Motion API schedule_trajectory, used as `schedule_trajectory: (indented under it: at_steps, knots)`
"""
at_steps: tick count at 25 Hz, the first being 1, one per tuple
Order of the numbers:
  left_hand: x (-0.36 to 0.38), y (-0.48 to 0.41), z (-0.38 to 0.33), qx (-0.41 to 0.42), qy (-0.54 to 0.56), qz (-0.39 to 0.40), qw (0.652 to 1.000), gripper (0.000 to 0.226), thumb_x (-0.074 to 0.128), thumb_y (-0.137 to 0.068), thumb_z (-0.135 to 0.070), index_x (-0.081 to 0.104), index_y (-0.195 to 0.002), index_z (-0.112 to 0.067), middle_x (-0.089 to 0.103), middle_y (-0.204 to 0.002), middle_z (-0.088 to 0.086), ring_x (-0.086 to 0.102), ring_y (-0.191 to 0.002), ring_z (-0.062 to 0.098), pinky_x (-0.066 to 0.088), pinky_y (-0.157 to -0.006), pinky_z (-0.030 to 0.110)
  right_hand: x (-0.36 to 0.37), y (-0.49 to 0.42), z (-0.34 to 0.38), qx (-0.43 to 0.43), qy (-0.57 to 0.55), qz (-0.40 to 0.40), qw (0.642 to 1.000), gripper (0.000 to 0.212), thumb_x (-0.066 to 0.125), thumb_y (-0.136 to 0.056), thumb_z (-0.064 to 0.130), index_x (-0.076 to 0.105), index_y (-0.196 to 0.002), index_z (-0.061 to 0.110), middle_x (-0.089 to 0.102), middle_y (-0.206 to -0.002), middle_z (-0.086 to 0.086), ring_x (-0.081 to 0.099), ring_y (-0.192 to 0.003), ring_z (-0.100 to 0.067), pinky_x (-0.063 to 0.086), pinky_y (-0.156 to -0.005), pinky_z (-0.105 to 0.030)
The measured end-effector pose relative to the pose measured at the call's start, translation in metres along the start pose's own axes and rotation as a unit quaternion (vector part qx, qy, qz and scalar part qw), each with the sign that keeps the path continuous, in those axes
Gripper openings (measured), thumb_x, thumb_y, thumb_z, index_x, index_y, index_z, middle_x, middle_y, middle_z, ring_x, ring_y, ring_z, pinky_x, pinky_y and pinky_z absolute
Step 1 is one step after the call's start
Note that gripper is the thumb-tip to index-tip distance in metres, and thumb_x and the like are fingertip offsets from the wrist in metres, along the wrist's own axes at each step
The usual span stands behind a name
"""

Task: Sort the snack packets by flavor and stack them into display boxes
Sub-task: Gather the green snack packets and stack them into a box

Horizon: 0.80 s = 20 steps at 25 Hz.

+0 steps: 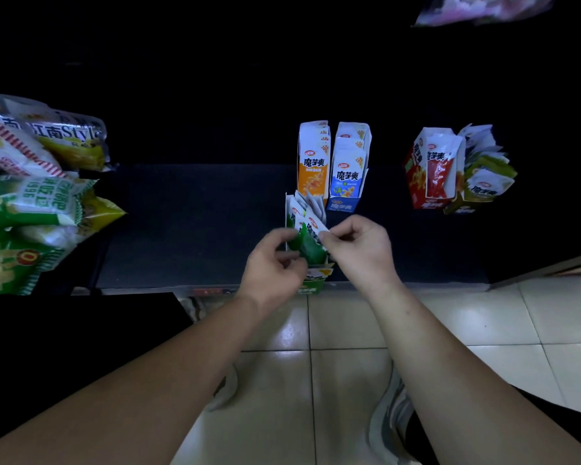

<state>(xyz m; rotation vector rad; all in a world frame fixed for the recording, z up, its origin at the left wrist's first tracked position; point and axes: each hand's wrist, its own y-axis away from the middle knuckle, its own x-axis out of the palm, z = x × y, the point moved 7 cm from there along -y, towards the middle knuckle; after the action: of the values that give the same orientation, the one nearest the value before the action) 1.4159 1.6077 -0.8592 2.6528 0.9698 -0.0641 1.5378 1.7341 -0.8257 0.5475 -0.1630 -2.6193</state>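
Between both hands (273, 263) (361, 250), green packet (311, 247)

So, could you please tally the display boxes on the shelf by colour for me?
Orange box: 1
Blue box: 1
Green box: 1
Red box: 1
Olive box: 1
Total: 5

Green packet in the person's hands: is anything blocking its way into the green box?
Nothing visible does. The left hand and right hand pinch the green packet right over the green box. Other packets lean in the box's far part, behind the held one, not across its path.
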Motion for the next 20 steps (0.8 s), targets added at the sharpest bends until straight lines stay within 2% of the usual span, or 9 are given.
schedule_trajectory:
  at_steps: [2,4,7,9,10,13,16,18,20]
  knots:
    - [0.010,0.000,-0.006,0.001,0.033,0.027,0.999,0.060,0.067,-0.089,0.003,0.056,-0.139,-0.028,0.076,-0.100,-0.018,0.075,-0.097,0.008,0.063,-0.085,0.032,0.011,0.007,0.008,0.017,-0.056,0.063,0.996,0.012,0.080,-0.085,0.010,0.071,-0.079,0.007,0.075,-0.082,-0.013,0.071,-0.073,-0.019,0.061,-0.073,-0.038]
    - [0.014,-0.003,-0.007,0.030,0.030,0.035,0.998,0.062,0.068,-0.090,-0.001,0.054,-0.145,-0.025,0.075,-0.114,-0.009,0.073,-0.106,0.015,0.061,-0.090,0.036,0.015,0.011,0.015,0.045,-0.111,0.107,0.987,0.003,0.072,-0.092,0.007,0.074,-0.092,0.005,0.077,-0.090,-0.015,0.075,-0.084,-0.022,0.062,-0.081,-0.041]
    - [0.004,-0.006,-0.012,0.089,-0.016,0.008,0.996,0.038,0.061,-0.098,-0.006,0.065,-0.134,-0.017,0.072,-0.120,0.005,0.069,-0.113,0.018,0.056,-0.100,0.039,0.015,0.004,0.010,0.052,-0.088,0.125,0.987,0.030,0.059,-0.097,0.002,0.067,-0.117,0.023,0.078,-0.101,-0.004,0.075,-0.096,-0.018,0.060,-0.087,-0.033]
    - [0.001,-0.007,-0.018,0.106,-0.022,0.004,0.994,0.026,0.057,-0.102,-0.007,0.070,-0.121,-0.019,0.074,-0.113,0.001,0.068,-0.107,0.010,0.054,-0.096,0.028,0.021,-0.002,0.008,0.011,-0.023,0.143,0.989,0.049,0.068,-0.094,0.008,0.062,-0.125,0.045,0.069,-0.112,0.001,0.071,-0.099,-0.014,0.058,-0.086,-0.028]
    - [-0.001,-0.009,-0.020,0.106,-0.020,0.002,0.994,0.025,0.056,-0.103,-0.005,0.069,-0.115,-0.021,0.075,-0.108,0.001,0.068,-0.101,0.007,0.054,-0.091,0.024,0.026,-0.006,0.007,-0.007,0.000,0.144,0.989,0.047,0.073,-0.092,0.013,0.064,-0.121,0.049,0.066,-0.114,0.000,0.070,-0.098,-0.014,0.058,-0.084,-0.027]
    - [-0.005,-0.016,-0.012,0.057,0.006,-0.014,0.998,0.028,0.059,-0.098,0.001,0.060,-0.116,-0.020,0.072,-0.105,0.001,0.068,-0.095,0.008,0.054,-0.082,0.018,0.022,-0.017,0.009,-0.031,0.008,0.093,0.995,0.014,0.079,-0.088,0.015,0.070,-0.092,0.026,0.071,-0.093,-0.009,0.066,-0.076,-0.015,0.055,-0.070,-0.032]
    - [-0.005,-0.014,0.001,0.001,-0.020,-0.016,1.000,0.047,0.066,-0.091,0.004,0.054,-0.130,-0.019,0.066,-0.116,0.001,0.067,-0.104,0.016,0.058,-0.084,0.021,0.011,-0.021,0.003,-0.001,-0.001,0.057,0.998,0.017,0.076,-0.090,0.009,0.071,-0.079,0.021,0.073,-0.080,-0.003,0.065,-0.071,-0.011,0.056,-0.069,-0.032]
    - [-0.004,-0.012,0.003,0.001,-0.018,-0.018,1.000,0.046,0.067,-0.092,0.001,0.055,-0.134,-0.016,0.064,-0.118,0.003,0.066,-0.105,0.017,0.057,-0.085,0.018,0.009,-0.019,-0.001,-0.002,0.034,0.048,0.998,0.020,0.075,-0.089,0.010,0.073,-0.076,0.025,0.071,-0.085,-0.001,0.065,-0.075,-0.011,0.054,-0.071,-0.029]
    - [-0.001,-0.010,0.000,0.013,-0.020,-0.010,1.000,0.047,0.071,-0.093,-0.012,0.058,-0.137,-0.019,0.064,-0.118,-0.001,0.066,-0.102,0.014,0.057,-0.084,0.018,0.009,-0.017,-0.005,-0.007,0.101,0.051,0.994,0.019,0.076,-0.086,0.013,0.074,-0.073,0.027,0.065,-0.091,-0.001,0.064,-0.081,-0.013,0.049,-0.072,-0.027]
